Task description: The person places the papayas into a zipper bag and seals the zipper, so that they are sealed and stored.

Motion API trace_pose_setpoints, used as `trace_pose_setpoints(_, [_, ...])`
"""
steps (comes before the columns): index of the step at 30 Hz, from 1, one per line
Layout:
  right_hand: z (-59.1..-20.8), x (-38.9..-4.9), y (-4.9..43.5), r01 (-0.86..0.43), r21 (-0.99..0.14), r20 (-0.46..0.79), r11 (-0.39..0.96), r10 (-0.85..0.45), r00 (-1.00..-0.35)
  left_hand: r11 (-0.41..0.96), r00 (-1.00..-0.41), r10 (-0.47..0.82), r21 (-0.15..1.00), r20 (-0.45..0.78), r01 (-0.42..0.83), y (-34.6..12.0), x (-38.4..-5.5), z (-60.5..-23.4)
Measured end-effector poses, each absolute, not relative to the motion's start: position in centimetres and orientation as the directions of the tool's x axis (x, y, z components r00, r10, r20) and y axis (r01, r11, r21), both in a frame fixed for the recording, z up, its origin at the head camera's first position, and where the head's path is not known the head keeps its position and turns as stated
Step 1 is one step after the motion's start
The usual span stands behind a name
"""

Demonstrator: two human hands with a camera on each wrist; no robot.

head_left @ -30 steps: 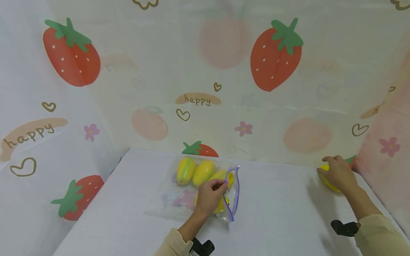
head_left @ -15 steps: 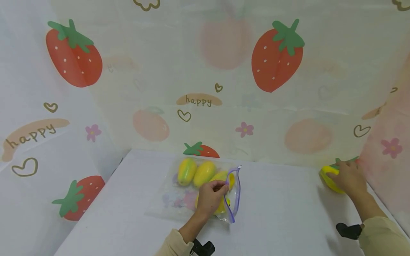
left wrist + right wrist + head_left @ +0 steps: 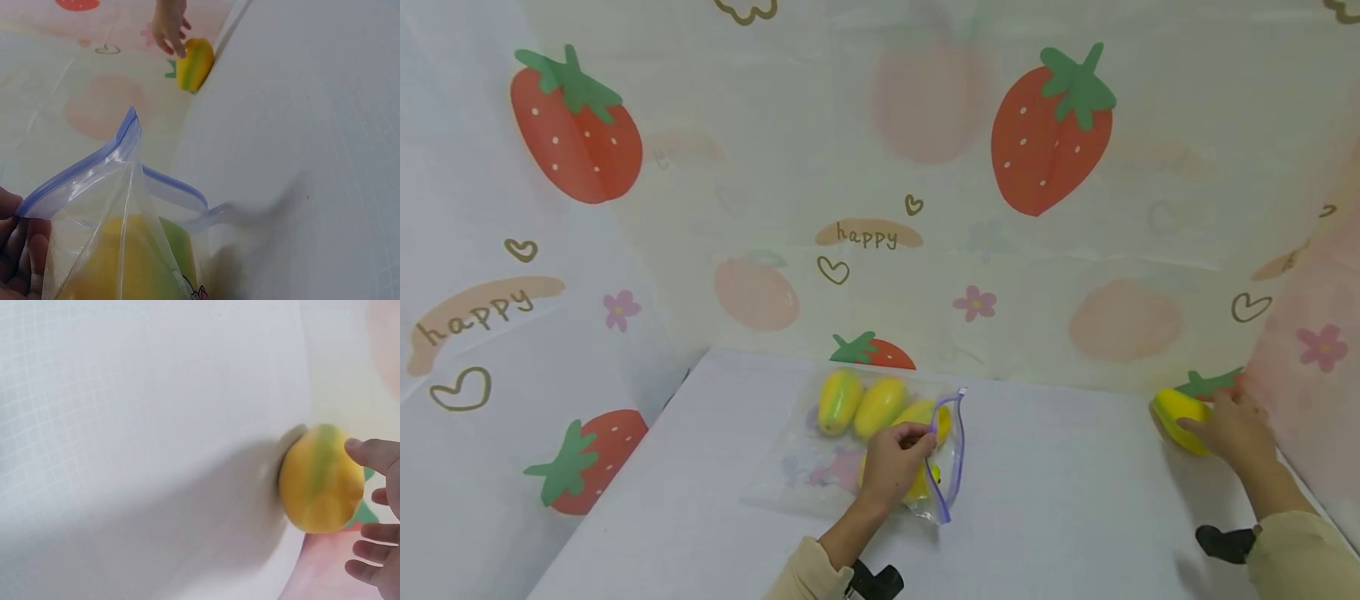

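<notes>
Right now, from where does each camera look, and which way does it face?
Head: worn on the head, facing forward and down at the white table, zip bag and loose yellow fruit; left hand, right hand and sleeves show.
Left wrist: worn there, looking across the bag's opening toward the fruit; part of the left hand, plus the right hand, shows.
Right wrist: worn there, facing the fruit; part of the right hand shows.
Shared: head and left wrist both show bag and fruit.

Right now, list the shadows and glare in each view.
Head view: a soft shadow on the table beside the right hand, pale glints on the bagged fruit; left wrist view: a blurred shadow right of the bag, glints on its plastic; right wrist view: a broad, soft-edged shadow reaching left from the yellow fruit.
</notes>
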State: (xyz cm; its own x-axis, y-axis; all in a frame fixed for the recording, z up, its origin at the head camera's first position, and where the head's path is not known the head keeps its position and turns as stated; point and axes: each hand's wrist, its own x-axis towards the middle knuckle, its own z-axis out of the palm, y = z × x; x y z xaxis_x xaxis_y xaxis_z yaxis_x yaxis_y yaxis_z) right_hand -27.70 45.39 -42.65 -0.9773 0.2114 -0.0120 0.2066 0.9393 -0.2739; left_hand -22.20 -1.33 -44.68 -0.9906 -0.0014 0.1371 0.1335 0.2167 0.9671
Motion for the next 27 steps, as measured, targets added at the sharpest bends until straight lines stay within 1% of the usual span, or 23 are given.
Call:
trace_pose_setpoints(6, [-43.07, -27.37, 45.78, 0.196, -0.320, -0.012, 0.927, 0.203, -0.979, 0.222, -0.989, 0.004, 0.965, 0.145, 0.143, -1.33, -22.18, -44.93])
trace_pose_setpoints(9, [-43.13, -27.29, 45.70, 0.208, -0.330, -0.034, 0.921, 0.208, -0.977, 0.216, -0.990, 0.006, 0.966, 0.141, 0.139, -1.33, -22.13, -45.11])
trace_pose_setpoints(17, [-43.16, -28.03, 45.58, 0.237, -0.295, -0.110, 0.926, 0.213, -0.971, 0.209, -0.989, 0.009, 0.967, 0.150, 0.148, -1.36, -22.21, -45.11])
trace_pose_setpoints(22, [-43.36, -28.14, 45.64, 0.221, -0.314, -0.091, 0.923, 0.202, -0.975, 0.214, -0.989, 0.009, 0.966, 0.146, 0.145, -1.38, -22.29, -44.93])
trace_pose_setpoints(27, [-43.65, -28.03, 45.09, 0.261, -0.370, -0.071, 0.891, 0.253, -0.965, 0.207, -0.990, 0.008, 0.968, 0.140, 0.139, -1.36, -22.26, -44.86])
